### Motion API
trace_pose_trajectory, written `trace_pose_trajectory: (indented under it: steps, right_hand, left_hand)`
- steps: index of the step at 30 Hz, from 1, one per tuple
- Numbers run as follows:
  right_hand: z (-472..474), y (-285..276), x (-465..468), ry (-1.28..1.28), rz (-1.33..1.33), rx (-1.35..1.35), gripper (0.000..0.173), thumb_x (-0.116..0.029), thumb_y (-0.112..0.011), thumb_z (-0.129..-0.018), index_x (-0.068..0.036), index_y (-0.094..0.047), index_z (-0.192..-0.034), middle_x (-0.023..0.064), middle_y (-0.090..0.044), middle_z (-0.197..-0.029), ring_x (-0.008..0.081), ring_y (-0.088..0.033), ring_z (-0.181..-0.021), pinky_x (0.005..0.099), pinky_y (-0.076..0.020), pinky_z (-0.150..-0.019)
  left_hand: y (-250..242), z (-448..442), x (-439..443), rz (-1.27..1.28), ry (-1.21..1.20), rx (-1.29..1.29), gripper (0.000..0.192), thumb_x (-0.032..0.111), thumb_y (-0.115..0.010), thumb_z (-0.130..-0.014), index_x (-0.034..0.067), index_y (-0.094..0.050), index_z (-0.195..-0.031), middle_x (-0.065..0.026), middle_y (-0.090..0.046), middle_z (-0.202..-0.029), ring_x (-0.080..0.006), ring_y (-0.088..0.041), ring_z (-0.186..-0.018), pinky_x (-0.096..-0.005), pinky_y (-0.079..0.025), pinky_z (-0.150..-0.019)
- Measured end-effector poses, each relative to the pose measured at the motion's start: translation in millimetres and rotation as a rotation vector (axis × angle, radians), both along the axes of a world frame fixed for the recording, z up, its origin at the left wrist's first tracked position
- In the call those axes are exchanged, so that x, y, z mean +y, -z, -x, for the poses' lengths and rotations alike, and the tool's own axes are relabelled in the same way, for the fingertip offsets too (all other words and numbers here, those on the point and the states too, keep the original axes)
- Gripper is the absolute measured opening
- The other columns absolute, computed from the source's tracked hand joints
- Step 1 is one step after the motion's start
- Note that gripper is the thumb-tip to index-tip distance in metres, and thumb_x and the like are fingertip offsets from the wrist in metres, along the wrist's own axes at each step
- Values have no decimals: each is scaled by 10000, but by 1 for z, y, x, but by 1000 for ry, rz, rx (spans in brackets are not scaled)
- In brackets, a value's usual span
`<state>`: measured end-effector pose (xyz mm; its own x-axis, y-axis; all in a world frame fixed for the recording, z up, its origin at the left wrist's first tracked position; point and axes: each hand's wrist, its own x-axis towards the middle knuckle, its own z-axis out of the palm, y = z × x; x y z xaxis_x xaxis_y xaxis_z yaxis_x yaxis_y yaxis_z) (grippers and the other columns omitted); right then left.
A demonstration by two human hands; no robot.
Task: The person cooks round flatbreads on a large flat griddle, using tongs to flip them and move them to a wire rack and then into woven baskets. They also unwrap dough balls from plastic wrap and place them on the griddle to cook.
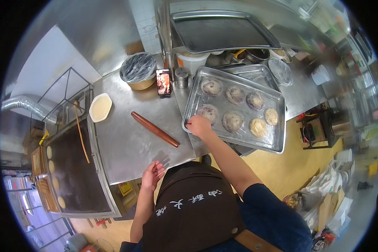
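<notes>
My right hand point(199, 126) is at the near left corner of a metal baking tray point(236, 141), fingers curled at its rim; whether they grip it is hard to tell. Several dough balls point(233, 121), some purplish and some pale, lie under plastic film in this tray. My left hand point(152, 175) hovers at the near edge of the steel worktable point(123, 151), fingers apart, holding nothing. Between the hands and the back of the table lies a tapered wooden rolling pin point(155, 129), slanted. A white dish point(100, 107) of pale paste or batter stands at the table's left.
A film-covered bowl point(138, 71), a lit phone point(163, 82) and a metal shaker point(181, 77) stand at the back. Left is a griddle point(78, 179) with flat dough rounds point(61, 202) and a wooden stick point(81, 135). An empty tray point(223, 31) sits on a raised shelf.
</notes>
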<state>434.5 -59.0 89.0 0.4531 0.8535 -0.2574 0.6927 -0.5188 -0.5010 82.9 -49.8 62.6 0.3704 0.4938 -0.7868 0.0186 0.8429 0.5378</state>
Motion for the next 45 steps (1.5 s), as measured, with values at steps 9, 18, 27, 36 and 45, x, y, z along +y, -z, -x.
trace_pose_trajectory:
  steps: [9,18,27,36,45]
  right_hand:
    - [-5,1,-1,24,-163,43,217,-259,-669,-867,-81,-775,-932,159,-742,-894,351,-728,-889,482,-569,-777]
    - [-88,-54,-93,472,-535,317,235,-253,-651,-967,-35,-723,-1016,94,-716,-847,192,-669,-779,347,-508,-703]
    - [-176,-81,-194,897,-1023,669,127,-176,-569,-998,-92,-654,-957,-11,-585,-866,94,-546,-816,263,-450,-743]
    - [-269,-90,-329,1281,-1449,695,123,-204,-654,-960,-106,-629,-891,-1,-596,-838,117,-556,-778,301,-443,-692]
    - [-246,8,-403,1500,-870,186,366,-226,-665,-970,22,-633,-1237,54,-611,-972,171,-592,-863,320,-483,-765]
  left_hand:
    - [-3,-8,4,0,-11,-22,356,367,-596,-1046,96,-628,-1274,-40,-693,-1119,-187,-672,-975,-371,-558,-879]
    - [9,-8,-1,18,-21,-52,355,361,-595,-1045,90,-619,-1272,-43,-698,-1112,-190,-680,-974,-359,-559,-867]
    - [-22,-44,3,-162,83,-50,375,366,-604,-1049,82,-629,-1294,-36,-712,-1113,-161,-687,-961,-328,-555,-843]
    - [-89,-184,36,-842,508,-33,387,290,-684,-1022,20,-670,-1298,-52,-728,-1111,-160,-681,-999,-313,-537,-927]
    - [-32,-339,71,-1559,1068,476,542,243,-628,-947,2,-549,-1426,-232,-578,-1428,-382,-558,-1317,-480,-458,-1117]
